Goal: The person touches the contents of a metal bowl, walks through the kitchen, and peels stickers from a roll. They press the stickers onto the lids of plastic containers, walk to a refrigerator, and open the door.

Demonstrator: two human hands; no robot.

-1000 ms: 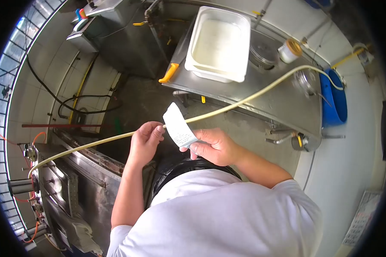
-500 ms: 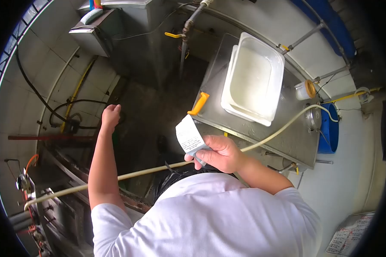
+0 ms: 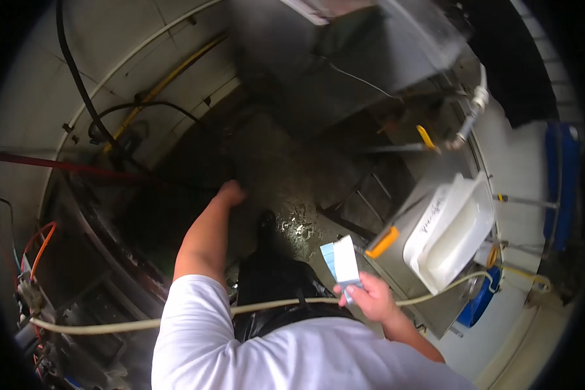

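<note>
My right hand (image 3: 375, 298) pinches a folded paper receipt (image 3: 346, 257) between thumb and fingers. The slip stands up out of the grip, with a white face and a bluish flap at its left. Any print on it is unreadable now. Stretched forward over the dark floor is my left hand (image 3: 231, 193), blurred and dim. Its fingers are hidden from me, and nothing shows clearly in it. An orange handle (image 3: 381, 242) lies just beyond the receipt, at the edge of the steel table (image 3: 396, 273).
White plastic tubs (image 3: 452, 240) with handwriting stand on the table at right. A cream hose (image 3: 266, 304) crosses in front of my waist. Machinery (image 3: 39, 292) stands at left, near a red bar (image 3: 71, 166). Shiny wet floor (image 3: 299, 231) lies ahead, with a steel hood (image 3: 357, 58) beyond.
My view has turned left, so the tubs and table now sit lower and farther right. The receipt stays in my right hand, its flaps more spread. My left arm still reaches forward.
</note>
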